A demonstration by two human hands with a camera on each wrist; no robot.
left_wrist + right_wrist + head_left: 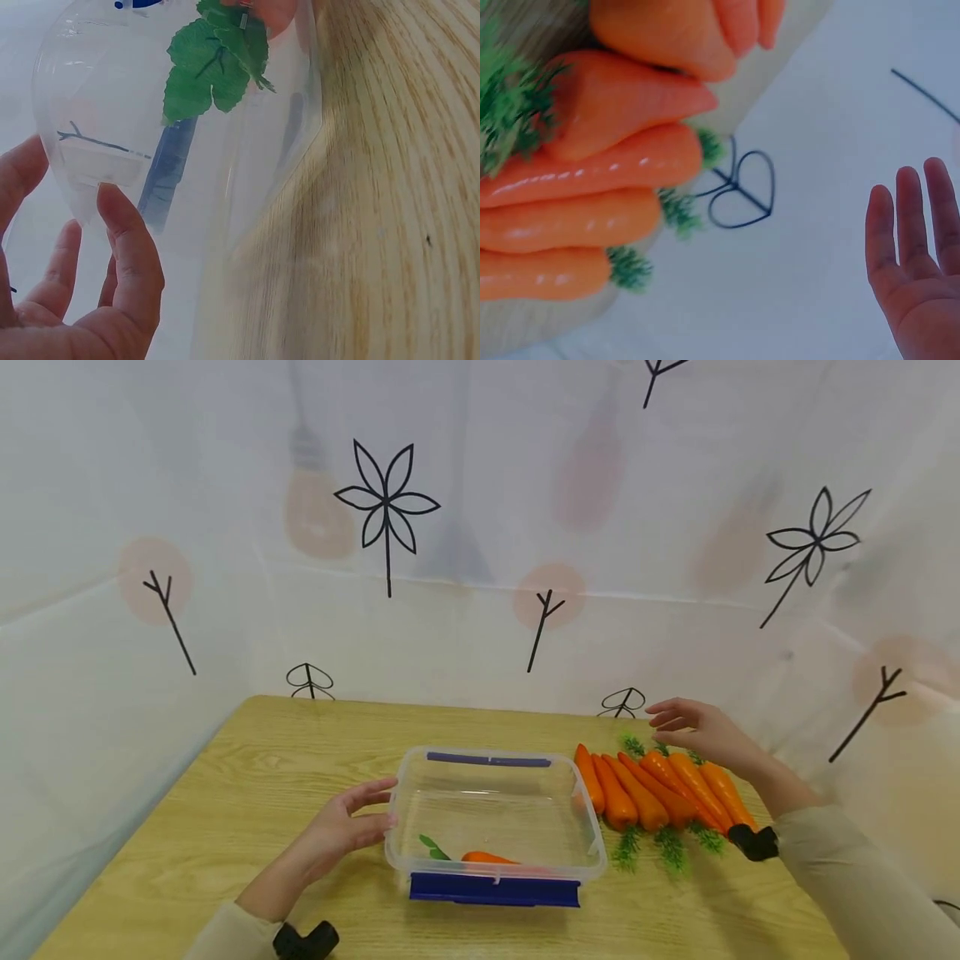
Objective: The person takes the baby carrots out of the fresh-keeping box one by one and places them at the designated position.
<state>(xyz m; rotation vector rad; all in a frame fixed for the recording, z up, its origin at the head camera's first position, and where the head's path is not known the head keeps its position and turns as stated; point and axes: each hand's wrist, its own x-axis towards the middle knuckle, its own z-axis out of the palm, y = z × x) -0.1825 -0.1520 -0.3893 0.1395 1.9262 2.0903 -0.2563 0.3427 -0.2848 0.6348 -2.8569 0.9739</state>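
A clear plastic container [480, 814] with blue clips stands on the table, without a lid on top. Inside, near its front wall, lies an orange carrot [487, 857] with green leaves [206, 67]. My left hand [341, 827] rests its thumb and fingertips against the container's left end, fingers loosely bent. To the right of the container lies a row of several carrots [652, 797], some with feathery green tops pointing forward, others backward. Over the back of that row hovers my right hand [705, 735], holding nothing, its fingers [911, 214] extended.
The wood-grain table [315, 743] meets a white cloth [465, 635] with line-drawn plants hanging behind it. Dark straps [753, 842] sit around both wrists. A blue clip [495, 889] hangs down along the container's front.
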